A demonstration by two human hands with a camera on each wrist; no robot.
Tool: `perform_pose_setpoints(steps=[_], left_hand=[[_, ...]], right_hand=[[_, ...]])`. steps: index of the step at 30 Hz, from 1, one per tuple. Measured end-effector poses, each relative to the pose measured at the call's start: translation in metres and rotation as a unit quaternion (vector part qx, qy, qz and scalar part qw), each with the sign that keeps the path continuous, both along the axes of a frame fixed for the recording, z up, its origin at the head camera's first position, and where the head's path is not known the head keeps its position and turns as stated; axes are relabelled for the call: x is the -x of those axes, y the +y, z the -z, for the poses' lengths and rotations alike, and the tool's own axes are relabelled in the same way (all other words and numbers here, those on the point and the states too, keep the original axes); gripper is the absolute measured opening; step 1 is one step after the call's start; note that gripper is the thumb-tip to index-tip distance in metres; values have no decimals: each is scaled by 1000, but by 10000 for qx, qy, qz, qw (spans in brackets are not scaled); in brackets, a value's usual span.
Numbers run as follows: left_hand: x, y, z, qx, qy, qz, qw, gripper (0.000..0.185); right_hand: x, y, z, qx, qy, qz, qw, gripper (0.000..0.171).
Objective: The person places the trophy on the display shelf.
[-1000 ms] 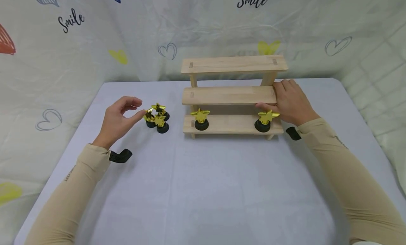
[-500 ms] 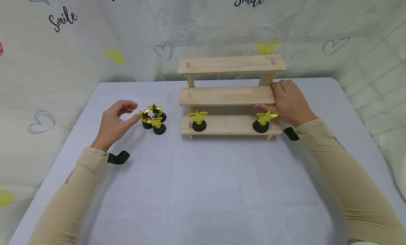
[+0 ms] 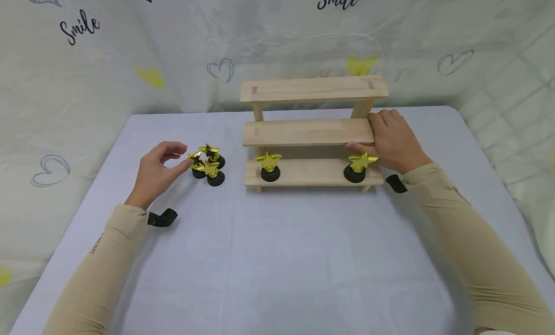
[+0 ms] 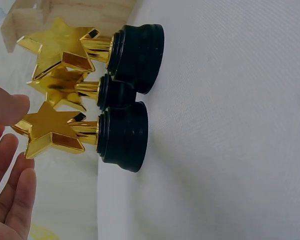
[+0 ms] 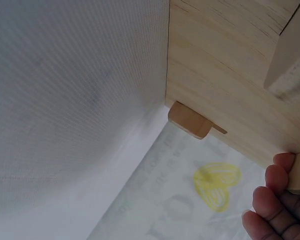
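Three gold star trophies [image 3: 207, 162] on black round bases stand bunched on the table left of a three-step wooden stand [image 3: 308, 131]. My left hand [image 3: 184, 154] is beside them with its fingers loosely spread, the thumb just at the nearest star. The left wrist view shows the same trophies [image 4: 110, 132] with my left hand [image 4: 12, 135] holding none. My right hand [image 3: 368, 132] grips the right end of the middle step, fingers on top and thumb under its front edge. Two more trophies [image 3: 269, 165] [image 3: 358, 165] stand on the lowest step.
The table [image 3: 277, 258] has a pale cloth, and a printed curtain [image 3: 130, 60] hangs close behind it. The stand's underside [image 5: 225, 65] fills the right wrist view, with fingertips [image 5: 270, 200] at its edge. Black wrist straps [image 3: 161, 218] lie by both sleeves.
Both hands keep their places. The head view has drifted a little, so everything sits slightly further left in the picture.
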State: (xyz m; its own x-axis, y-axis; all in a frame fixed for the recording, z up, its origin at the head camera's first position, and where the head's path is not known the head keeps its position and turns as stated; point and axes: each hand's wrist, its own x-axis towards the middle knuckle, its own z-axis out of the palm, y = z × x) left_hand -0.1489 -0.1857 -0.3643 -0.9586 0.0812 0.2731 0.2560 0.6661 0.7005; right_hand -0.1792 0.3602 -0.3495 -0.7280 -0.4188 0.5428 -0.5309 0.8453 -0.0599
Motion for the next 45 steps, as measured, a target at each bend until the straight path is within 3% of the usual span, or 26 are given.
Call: perform_pose_setpoints(steps=[12,28,40,45], left_hand=[[3,2,7,-236,-386,46,9990,46],[7,4,19,-96,-777,28,9969,49],[11,2,25,-197,-857,122,9960,52],[11,1,27,-230,-1163,183,9928,56]], right_hand=[[-1,-1,-1,-83,49,69,9999,115],[-1,2,1,-74,77,68,9999,113],[1,3,-1,-114,-115,112,9998,114],[-1,3,-1,-116,-213,125,9996,113]])
